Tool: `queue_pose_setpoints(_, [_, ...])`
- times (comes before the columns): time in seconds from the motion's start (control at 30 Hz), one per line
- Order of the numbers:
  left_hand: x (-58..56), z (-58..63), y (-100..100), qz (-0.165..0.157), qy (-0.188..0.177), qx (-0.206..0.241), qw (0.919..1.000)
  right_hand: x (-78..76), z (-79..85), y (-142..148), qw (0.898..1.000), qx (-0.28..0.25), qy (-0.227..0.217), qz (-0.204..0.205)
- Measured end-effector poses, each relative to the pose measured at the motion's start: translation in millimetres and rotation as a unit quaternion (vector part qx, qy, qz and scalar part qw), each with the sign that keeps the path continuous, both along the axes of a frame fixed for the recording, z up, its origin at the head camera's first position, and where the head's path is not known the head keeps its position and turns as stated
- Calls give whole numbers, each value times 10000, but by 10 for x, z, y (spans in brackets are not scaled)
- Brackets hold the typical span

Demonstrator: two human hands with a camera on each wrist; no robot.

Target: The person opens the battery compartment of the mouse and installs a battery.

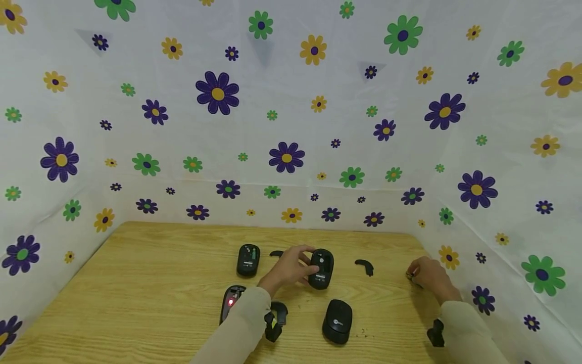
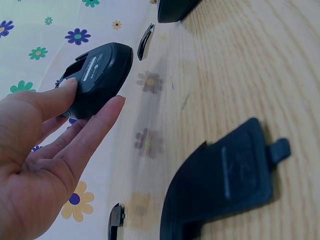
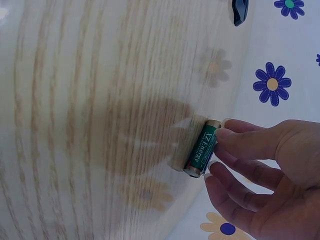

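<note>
Mouse (image 1: 325,273) gripped in left hand (image 1: 290,266), your right hand (image 1: 428,275) pinches a battery (image 3: 202,147) near the surface's right edge (image 1: 416,245): likely pickup, wants lifting.

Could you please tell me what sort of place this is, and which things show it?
Probably a small screened-off workspace, though the wider room is not shown. Flower-printed sheeting borders a wooden table, where computer mice and loose covers lie; the right hand pinches a battery.
</note>
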State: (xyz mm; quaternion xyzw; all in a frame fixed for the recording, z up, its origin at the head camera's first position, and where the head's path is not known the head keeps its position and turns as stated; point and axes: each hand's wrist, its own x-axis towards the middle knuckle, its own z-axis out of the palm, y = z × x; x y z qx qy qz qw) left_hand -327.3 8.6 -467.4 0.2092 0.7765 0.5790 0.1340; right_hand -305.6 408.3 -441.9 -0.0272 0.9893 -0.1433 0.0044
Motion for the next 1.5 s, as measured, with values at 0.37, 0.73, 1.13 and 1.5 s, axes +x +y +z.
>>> queue_pose_setpoints(0.37, [5, -9, -4, 38, -45, -40, 10000, 20, -25, -3, 9999, -118, -43, -1])
queue_pose_setpoints(0.73, [27, -9, -5, 14, 11, 3, 10000, 56, -19, -54, 9998, 180, -95, 66])
queue_pose_setpoints(1.13, [21, -26, -9, 80, 33, -75, 9999, 35, 75, -160, 9989, -151, 135, 424])
queue_pose_setpoints(1.5, [24, -15, -14, 103, -22, -48, 9999, 34, 256, -509, 9915, -945, 508, 742])
